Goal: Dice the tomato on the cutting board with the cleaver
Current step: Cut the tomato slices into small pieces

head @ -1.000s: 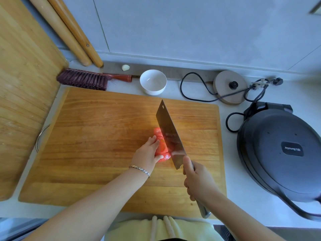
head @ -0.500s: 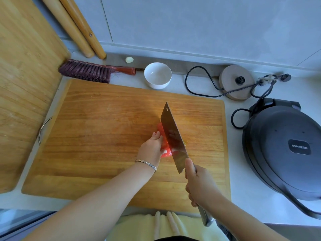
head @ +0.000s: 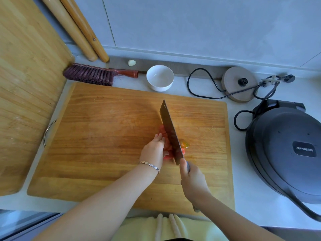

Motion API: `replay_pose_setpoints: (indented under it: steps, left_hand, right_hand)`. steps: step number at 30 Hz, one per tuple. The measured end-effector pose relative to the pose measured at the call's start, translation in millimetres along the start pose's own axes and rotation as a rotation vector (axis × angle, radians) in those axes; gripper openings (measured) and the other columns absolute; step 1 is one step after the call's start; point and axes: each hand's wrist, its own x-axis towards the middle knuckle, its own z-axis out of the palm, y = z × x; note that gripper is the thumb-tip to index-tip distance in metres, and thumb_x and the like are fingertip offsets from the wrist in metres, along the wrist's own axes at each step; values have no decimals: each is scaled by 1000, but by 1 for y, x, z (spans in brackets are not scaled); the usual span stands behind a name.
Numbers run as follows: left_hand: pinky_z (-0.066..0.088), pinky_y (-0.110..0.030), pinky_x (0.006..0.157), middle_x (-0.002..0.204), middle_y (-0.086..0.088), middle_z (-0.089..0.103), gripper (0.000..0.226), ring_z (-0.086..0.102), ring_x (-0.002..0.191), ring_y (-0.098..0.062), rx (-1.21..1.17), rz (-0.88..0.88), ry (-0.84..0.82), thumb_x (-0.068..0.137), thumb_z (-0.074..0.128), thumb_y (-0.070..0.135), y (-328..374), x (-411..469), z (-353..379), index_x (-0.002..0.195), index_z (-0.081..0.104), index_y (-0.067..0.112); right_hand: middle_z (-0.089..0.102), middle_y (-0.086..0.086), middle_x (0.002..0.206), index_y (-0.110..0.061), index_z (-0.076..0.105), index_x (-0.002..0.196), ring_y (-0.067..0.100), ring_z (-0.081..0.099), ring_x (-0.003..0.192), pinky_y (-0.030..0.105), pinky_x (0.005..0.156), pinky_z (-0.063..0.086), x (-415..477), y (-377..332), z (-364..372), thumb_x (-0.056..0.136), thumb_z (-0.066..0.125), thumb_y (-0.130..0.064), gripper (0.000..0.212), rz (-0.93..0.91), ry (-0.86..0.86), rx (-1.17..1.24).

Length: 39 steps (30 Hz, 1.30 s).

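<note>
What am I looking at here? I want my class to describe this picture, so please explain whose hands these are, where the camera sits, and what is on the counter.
No machine is involved: a person wears a wide-angle camera on the head, looking down at their own two bare hands. That is why the arms enter from the bottom edge and straight lines bend.

The right hand grips the handle of a cleaver, whose blade is down among the red tomato pieces. The left hand, with a bracelet at the wrist, steadies the tomato beside the blade, its fingers close to the steel.

All this happens on a large wooden cutting board. Behind it lie a brush, a white bowl and a kettle base with its cord. A dark electric cooker sits to the right.
</note>
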Motion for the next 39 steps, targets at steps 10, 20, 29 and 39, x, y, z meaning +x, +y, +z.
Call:
replay_pose_setpoints:
  steps: [10,20,29,39]
  left_hand:
    - [26,-26,113,153,2,27,64,26,140,-12,-12,30,72,84,64,24,-6,-10,-7,140,34,13]
    - [43,-29,98,131,-2,51,47,50,119,-18,29,-13,131,85,62,23,-8,-12,-5,128,50,9]
    - [42,-31,89,116,-8,57,29,52,110,-24,42,-13,120,85,61,19,-6,-7,-3,111,61,5]
    - [47,-40,86,106,-10,56,19,55,100,-28,28,-16,75,83,63,12,-9,-2,0,98,63,1]
  right_hand:
    - [36,-1,49,-15,43,69,12,32,37,22,37,32,13,-21,-18,95,30,-45,43,65,-30,231]
    - [36,1,54,-13,39,70,15,32,45,24,43,31,-24,-25,-23,91,32,-45,39,18,-58,111]
    - [33,4,60,-13,38,73,20,32,55,30,49,33,-28,-12,-17,93,29,-44,38,63,-76,12]
    - [32,-4,53,-16,31,62,13,27,46,27,47,28,-3,-12,4,94,28,-46,44,50,-25,-30]
